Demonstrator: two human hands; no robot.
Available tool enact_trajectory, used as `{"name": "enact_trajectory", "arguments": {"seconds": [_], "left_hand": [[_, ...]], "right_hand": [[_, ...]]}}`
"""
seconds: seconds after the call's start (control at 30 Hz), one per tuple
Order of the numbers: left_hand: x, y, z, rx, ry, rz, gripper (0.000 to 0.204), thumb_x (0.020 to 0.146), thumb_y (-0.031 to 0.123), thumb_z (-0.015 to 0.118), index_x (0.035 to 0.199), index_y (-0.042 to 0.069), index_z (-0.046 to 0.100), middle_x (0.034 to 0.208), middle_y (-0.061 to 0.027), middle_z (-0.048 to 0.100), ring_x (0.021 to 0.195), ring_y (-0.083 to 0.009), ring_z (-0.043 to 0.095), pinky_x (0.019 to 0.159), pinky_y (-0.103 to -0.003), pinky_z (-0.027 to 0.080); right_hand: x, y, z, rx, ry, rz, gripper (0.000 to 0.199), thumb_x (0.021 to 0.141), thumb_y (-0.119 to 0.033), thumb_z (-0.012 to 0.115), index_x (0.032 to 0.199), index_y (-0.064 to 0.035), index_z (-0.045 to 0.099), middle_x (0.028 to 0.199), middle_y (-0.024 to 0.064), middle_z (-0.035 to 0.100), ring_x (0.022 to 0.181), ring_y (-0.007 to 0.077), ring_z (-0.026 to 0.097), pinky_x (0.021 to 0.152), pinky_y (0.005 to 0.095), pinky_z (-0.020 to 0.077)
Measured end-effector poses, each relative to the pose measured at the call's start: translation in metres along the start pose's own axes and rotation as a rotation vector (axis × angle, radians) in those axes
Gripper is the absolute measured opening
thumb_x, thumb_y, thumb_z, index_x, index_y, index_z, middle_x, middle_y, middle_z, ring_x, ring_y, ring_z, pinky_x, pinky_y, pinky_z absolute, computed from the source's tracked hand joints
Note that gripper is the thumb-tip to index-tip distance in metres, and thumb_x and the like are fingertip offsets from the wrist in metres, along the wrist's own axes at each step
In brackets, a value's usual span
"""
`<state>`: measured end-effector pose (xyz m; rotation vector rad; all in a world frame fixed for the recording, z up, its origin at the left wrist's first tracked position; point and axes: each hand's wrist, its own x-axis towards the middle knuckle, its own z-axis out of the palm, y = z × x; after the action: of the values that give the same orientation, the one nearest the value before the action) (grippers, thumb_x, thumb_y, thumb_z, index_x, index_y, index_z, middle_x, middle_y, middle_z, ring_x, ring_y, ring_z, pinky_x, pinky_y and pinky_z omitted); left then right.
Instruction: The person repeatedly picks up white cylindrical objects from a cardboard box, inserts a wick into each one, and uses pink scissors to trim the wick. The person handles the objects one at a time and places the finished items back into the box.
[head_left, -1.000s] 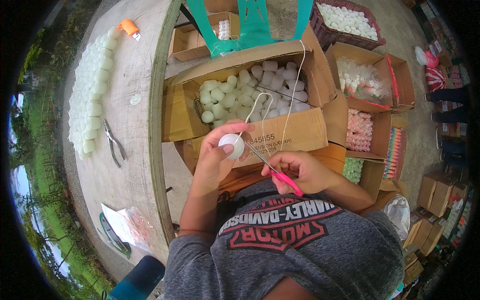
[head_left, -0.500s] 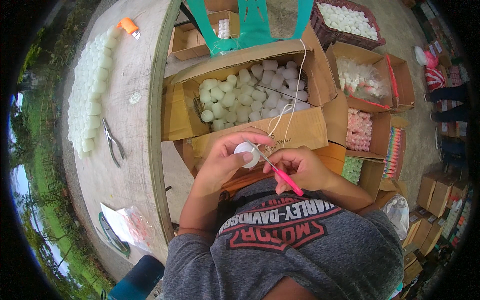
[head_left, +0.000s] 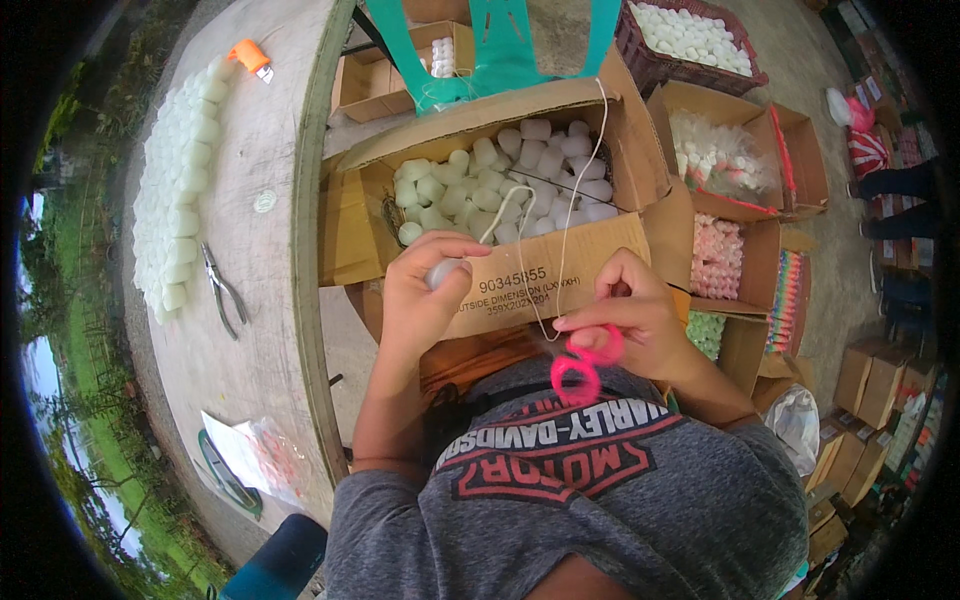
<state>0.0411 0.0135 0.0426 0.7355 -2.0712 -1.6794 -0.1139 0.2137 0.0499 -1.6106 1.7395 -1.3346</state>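
My left hand [head_left: 420, 295] is closed round a small white cylinder [head_left: 447, 272], its end showing between thumb and fingers. A thin white cord [head_left: 572, 205] rises from beside the left fingertips, loops, and hangs down to my right hand [head_left: 635, 325]. That hand holds pink-handled scissors [head_left: 576, 382], their finger loops hanging below it and blurred; the blades are hidden. The cord reaches the right thumb and fingertips, but whether they pinch it I cannot tell. In front of both hands stands an open cardboard box [head_left: 490, 265] of similar white cylinders [head_left: 545, 160].
On the table [head_left: 265, 300] at left lie rows of white cylinders [head_left: 185, 190], pliers [head_left: 222, 290], an orange-handled tool [head_left: 250, 58] and a plastic bag [head_left: 270, 455]. A green chair [head_left: 500, 40] stands beyond the box. Cartons [head_left: 735, 260] and a crate [head_left: 690, 75] stand to the right.
My hands have moved apart, the left toward the left and the right toward the right. The scissors have come away from the cylinder and swung so the loops point down.
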Motion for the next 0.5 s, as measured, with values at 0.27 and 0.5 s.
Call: {"name": "enact_trajectory", "arguments": {"seconds": [0.27,0.5], "left_hand": [[0.015,0.031,0.016,0.022,-0.609,0.341,0.026,0.067,0.0,0.057,0.091,0.003,0.067,0.09,-0.0099,0.063,0.084,-0.0228,0.061,0.079,-0.032,0.048],[0.085,-0.059,-0.012,0.611,-0.262,0.144,0.037,0.073,0.009,0.061,0.11,0.004,0.06,0.104,-0.016,0.059,0.1,-0.0335,0.058,0.09,-0.038,0.045]], "right_hand": [[0.019,-0.012,0.01,-0.166,0.209,0.028,0.03,0.074,0.0,0.066,0.103,-0.0055,0.061,0.087,0.0086,0.057,0.082,0.0274,0.058,0.07,0.037,0.0473],[0.006,0.016,-0.004,-0.108,0.086,0.165,0.038,0.069,0.009,0.057,0.104,-0.0061,0.061,0.084,0.0091,0.059,0.081,0.0278,0.057,0.072,0.0357,0.0469]]}}
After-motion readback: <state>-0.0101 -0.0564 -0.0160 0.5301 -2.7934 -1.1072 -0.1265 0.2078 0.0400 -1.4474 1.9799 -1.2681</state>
